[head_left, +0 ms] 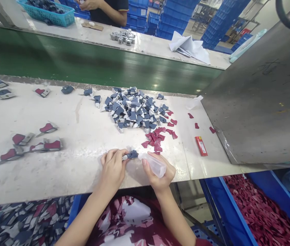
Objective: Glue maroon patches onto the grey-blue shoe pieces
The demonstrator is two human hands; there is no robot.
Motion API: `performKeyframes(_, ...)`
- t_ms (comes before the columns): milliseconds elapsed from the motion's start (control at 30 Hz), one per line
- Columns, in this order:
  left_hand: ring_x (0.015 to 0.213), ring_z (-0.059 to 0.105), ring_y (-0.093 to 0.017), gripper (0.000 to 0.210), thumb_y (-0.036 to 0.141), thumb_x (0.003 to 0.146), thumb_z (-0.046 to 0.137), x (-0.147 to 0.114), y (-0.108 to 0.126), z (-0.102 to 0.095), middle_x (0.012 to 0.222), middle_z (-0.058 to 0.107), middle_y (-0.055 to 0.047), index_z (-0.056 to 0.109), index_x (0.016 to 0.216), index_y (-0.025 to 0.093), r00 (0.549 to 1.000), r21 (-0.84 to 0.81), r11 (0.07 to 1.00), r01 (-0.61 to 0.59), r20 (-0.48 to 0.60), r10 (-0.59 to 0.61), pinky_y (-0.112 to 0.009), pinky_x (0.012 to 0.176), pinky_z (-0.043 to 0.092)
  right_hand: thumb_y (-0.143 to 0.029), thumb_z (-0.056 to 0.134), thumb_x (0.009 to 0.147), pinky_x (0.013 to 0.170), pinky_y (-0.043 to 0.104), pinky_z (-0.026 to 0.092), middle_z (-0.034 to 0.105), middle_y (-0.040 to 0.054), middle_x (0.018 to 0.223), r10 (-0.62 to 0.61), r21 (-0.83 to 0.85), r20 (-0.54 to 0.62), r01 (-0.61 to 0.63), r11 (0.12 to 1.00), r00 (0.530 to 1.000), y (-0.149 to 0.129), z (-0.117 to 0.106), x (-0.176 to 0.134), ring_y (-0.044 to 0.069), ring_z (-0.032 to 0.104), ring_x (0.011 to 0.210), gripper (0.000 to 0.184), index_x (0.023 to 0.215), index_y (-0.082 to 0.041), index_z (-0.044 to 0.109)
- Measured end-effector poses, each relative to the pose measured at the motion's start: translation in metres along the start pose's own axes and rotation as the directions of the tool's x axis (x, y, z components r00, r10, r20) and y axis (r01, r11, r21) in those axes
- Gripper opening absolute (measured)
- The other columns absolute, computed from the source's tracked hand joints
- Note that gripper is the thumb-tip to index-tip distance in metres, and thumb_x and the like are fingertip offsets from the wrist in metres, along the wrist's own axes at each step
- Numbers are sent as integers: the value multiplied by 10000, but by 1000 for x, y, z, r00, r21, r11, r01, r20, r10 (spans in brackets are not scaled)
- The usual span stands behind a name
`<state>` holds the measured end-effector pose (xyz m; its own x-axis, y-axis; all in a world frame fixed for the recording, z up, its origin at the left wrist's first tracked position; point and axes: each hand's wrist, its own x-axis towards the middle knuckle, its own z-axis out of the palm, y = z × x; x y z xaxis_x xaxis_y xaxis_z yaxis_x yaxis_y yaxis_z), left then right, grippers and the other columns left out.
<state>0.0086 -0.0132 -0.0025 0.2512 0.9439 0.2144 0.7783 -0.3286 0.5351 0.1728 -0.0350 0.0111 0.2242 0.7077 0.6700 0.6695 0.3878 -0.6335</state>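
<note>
My left hand pinches a small navy and grey plastic part just above the table's near edge. In my right hand is a translucent squeeze bottle, tilted so that its nozzle end meets or nearly meets the part; the exact contact is too small to tell. Beyond my hands lies a heap of similar navy and grey parts. A smaller pile of flat maroon pieces spreads between that heap and my right hand.
Parts with maroon inlays lie at left. A red lighter rests near a metal panel at right. Blue bins hold maroon pieces and finished-looking mixed parts below. Across the green belt, another person's arm shows.
</note>
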Motion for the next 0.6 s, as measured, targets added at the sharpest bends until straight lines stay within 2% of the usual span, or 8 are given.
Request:
performKeyframes(200, 1038, 575, -282, 223, 161, 924, 446, 0, 2, -1, 1042, 738, -114, 595, 1085, 197, 999, -18, 999, 38, 4, -38, -450, 925, 340, -242, 719, 824, 568, 301, 607, 755, 68, 759, -15, -15, -8, 15, 1000, 1000, 0, 0, 0, 203, 720, 622, 157, 966, -176, 708)
performKeyframes(600, 1054, 580, -286, 187, 184, 934, 471, -1, 2, 0, 1061, 730, -114, 586, 1080, 200, 999, -14, 999, 50, 10, -50, -464, 946, 330, -180, 710, 831, 577, 298, 590, 751, 66, 800, -4, -34, -31, 3, 999, 1000, 4, 0, -6, 188, 703, 631, 153, 983, -183, 692)
